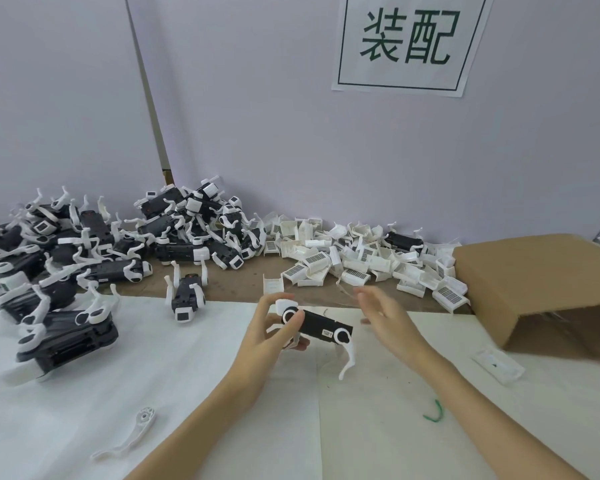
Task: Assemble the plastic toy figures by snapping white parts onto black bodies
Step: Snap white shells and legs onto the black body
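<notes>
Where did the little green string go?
In the head view, the green string lies on the white sheet at the lower right, just left of the right forearm and below the toy in the left hand.

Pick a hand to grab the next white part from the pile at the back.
Right. The right hand is open, empty and nearest the pile of white parts. The left hand is gripping the black body.
</notes>
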`<state>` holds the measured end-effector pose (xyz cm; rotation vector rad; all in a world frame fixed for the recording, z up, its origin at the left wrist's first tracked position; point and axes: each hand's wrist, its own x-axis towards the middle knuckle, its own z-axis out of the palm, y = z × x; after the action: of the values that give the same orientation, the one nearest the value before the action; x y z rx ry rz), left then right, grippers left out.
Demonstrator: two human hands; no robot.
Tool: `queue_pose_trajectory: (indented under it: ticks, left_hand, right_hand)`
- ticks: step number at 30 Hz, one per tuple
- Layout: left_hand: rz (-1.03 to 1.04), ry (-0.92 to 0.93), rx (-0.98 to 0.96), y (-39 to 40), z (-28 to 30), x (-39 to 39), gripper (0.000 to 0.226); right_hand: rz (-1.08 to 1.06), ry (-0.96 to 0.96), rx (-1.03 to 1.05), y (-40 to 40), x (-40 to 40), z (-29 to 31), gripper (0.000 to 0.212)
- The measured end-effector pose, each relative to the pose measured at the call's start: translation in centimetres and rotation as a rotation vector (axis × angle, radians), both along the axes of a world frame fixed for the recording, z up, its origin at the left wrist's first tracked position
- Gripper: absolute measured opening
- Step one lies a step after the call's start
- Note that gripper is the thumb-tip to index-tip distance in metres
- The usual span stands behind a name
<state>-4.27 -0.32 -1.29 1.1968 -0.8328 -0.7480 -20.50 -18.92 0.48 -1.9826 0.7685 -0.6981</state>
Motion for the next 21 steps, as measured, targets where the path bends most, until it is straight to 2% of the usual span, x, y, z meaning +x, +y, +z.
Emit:
queue_pose_trajectory:
  ticks: [2,7,10,12,17,21]
  left_hand:
    - [-0.003,0.017,0.005,0.0,-0.3,0.0,0.059]
    - [-0.008,0.048,0.016,-0.1,-0.3,0.4,0.054]
    - [-0.009,0.062,0.019,0.0,-0.3,0.6,0.048]
    - [-0.015,0.065,0.026,0.0,-0.2,0.6,0.047]
    - [-0.031,0.068,0.018,0.0,-0.2,0.7,0.048]
    - [-0.030,0.050,0.020,-0.2,-0.4,0.5,0.047]
  right_hand:
    - [-0.109,0.175,-0.237,-3.3,1.7,-0.1,0.032]
    - [-0.076,0.460,-0.408,-8.0,4.2,-0.6,0.038]
    - [-0.176,0.510,-0.529,-8.3,5.0,-1.3,0.020]
    - [-0.236,0.490,-0.596,-7.9,5.4,-1.7,0.018]
    - [-0.277,0.275,-0.382,-6.7,5.4,-1.4,0.021]
    - [-0.362,-0.021,-0.034,-4.9,4.6,0.9,0.020]
